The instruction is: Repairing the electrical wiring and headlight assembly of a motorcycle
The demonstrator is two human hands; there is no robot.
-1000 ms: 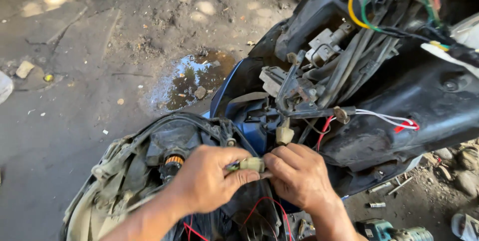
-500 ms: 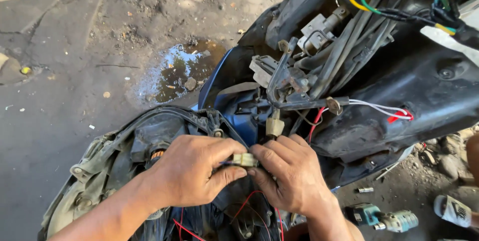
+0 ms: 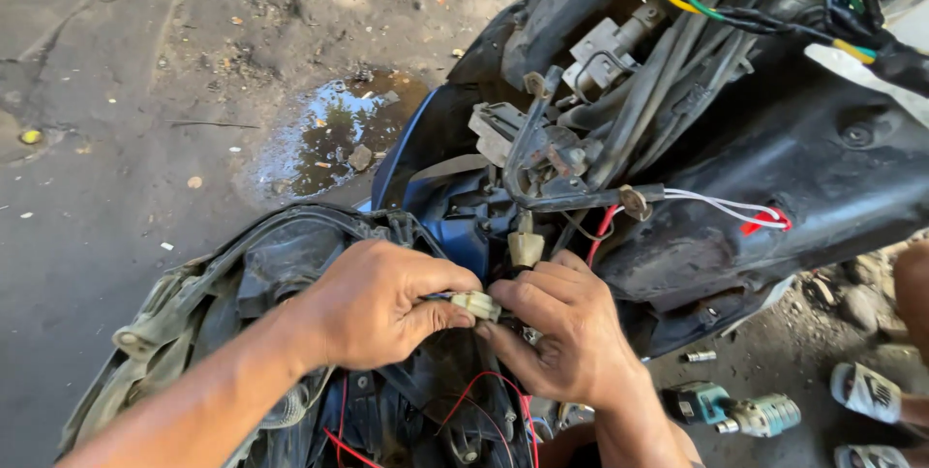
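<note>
The stripped front of a scooter fills the right and lower part of the view, its dark body panels off and its frame, brackets and wiring laid bare; every place below is given relative to it; to its left spreads grey, gritty ground with a small puddle just beside the scooter's blue nose; at its lower left hangs the loosened headlight housing, dusty and tilted; along its upper right edge runs a bundle of yellow, green and black cables, and lower down a red-and-white wire pair lies against the black panel; on the ground beneath its right side lies a teal power tool; low in the scooter's middle, both hands meet; the left hand is closed narrowly, thumb and forefinger pinched on the left end of a small cream plastic connector, and the right hand is curled with its fingertips pinched on the connector's right end; a second, similar plug hangs just above them, untouched; the connector looks light, stiff and likely brittle with age, its thin wires soft and easy to tear, so it is best held by the plastic body itself, squarely at both halves, not by the leads; dust may make it slippery.
</note>
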